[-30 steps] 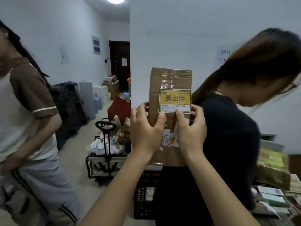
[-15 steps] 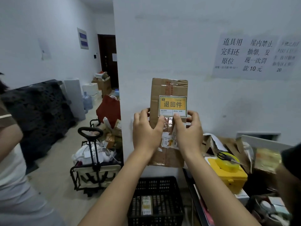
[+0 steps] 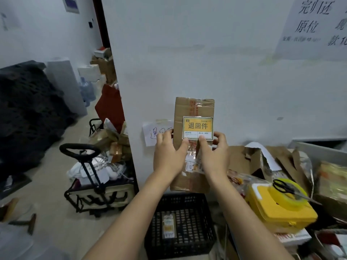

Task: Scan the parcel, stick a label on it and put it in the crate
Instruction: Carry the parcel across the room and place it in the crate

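Note:
I hold a brown cardboard parcel [image 3: 193, 109] upright in front of the white wall, with both hands around its middle. A yellow label [image 3: 198, 126] with black characters is stuck on its upper front. My left hand [image 3: 169, 154] grips the parcel's left side and its thumb touches the label's lower left edge. My right hand [image 3: 213, 154] grips the right side, with its thumb on the label's lower edge. Directly below the parcel a black plastic crate [image 3: 208, 228] stands on the floor, holding one small flat parcel [image 3: 169, 225].
A folding trolley cart [image 3: 97, 192] full of packages stands left of the crate. On the right, a cluttered table holds a yellow box [image 3: 281, 214] with a tape roll and scissors [image 3: 287, 188], plus opened cardboard boxes [image 3: 247, 160]. A handwritten note [image 3: 152, 134] is taped on the wall.
The view has tilted down and swung right; the two people no longer show. The parcel sits lower in view, above the crate. My hands keep the same grip.

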The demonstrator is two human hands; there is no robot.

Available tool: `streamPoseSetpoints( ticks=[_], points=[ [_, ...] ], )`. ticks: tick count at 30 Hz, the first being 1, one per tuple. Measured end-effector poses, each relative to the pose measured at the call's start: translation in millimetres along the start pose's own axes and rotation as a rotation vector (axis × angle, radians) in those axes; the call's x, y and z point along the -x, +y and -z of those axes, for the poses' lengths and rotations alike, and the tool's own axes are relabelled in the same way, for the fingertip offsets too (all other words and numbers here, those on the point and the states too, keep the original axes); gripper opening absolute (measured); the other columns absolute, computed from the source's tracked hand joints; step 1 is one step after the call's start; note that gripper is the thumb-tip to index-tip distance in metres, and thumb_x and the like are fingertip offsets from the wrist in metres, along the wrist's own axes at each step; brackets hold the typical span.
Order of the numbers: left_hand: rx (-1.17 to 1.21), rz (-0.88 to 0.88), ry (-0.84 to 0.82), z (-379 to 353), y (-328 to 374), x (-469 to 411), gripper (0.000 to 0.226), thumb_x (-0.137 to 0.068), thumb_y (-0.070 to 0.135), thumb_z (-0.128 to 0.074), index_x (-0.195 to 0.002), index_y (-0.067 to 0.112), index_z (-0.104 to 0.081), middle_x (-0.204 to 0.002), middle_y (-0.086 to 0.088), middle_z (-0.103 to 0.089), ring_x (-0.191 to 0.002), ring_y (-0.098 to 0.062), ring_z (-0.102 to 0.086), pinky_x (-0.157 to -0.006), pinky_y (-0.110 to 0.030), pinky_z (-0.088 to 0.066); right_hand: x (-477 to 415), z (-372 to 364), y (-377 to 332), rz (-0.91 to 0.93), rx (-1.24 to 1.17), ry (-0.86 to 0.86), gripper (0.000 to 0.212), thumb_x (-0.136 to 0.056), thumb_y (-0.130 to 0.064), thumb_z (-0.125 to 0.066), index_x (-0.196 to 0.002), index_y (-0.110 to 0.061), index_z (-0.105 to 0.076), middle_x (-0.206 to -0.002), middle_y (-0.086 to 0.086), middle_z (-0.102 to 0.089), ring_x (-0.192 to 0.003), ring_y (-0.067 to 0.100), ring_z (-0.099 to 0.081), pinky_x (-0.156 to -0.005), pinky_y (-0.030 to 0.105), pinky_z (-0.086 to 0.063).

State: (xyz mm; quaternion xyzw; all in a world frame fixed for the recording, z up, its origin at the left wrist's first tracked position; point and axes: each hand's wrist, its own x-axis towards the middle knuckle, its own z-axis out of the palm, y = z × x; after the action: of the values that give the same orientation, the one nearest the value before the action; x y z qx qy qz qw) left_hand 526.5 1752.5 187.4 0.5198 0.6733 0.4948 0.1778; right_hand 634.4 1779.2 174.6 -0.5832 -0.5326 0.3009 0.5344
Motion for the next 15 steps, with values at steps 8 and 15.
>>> streamPoseSetpoints(
  ticks=[8, 15],
  points=[
    [-0.034, 0.166, -0.03, -55, -71, -71, 0.043, -0.088, 0.039, -0.054, -0.127, 0.022, -0.049, -0.122, 0.003, -0.047, -0.108, -0.015, -0.055, -0.089, -0.028, -0.045, -72, -70, 72, -0.11, 0.033, -0.131, 0.023, -0.086, -0.043, -0.058, -0.106, -0.035, -0.049, -0.113, -0.001, -0.06, -0.099, 0.018, -0.06, -0.08, 0.038, -0.053],
    [-0.025, 0.405, -0.059, -107, -155, -98, 0.036, -0.087, 0.031, -0.058, -0.121, 0.018, -0.056, -0.117, 0.003, -0.052, -0.097, -0.012, -0.058, -0.088, -0.031, -0.049, -95, -123, 156, -0.225, 0.071, -0.28, 0.029, -0.088, -0.027, -0.063, -0.115, -0.028, -0.053, -0.106, -0.005, -0.053, -0.091, 0.008, -0.054, -0.079, 0.027, -0.048]
  ],
)
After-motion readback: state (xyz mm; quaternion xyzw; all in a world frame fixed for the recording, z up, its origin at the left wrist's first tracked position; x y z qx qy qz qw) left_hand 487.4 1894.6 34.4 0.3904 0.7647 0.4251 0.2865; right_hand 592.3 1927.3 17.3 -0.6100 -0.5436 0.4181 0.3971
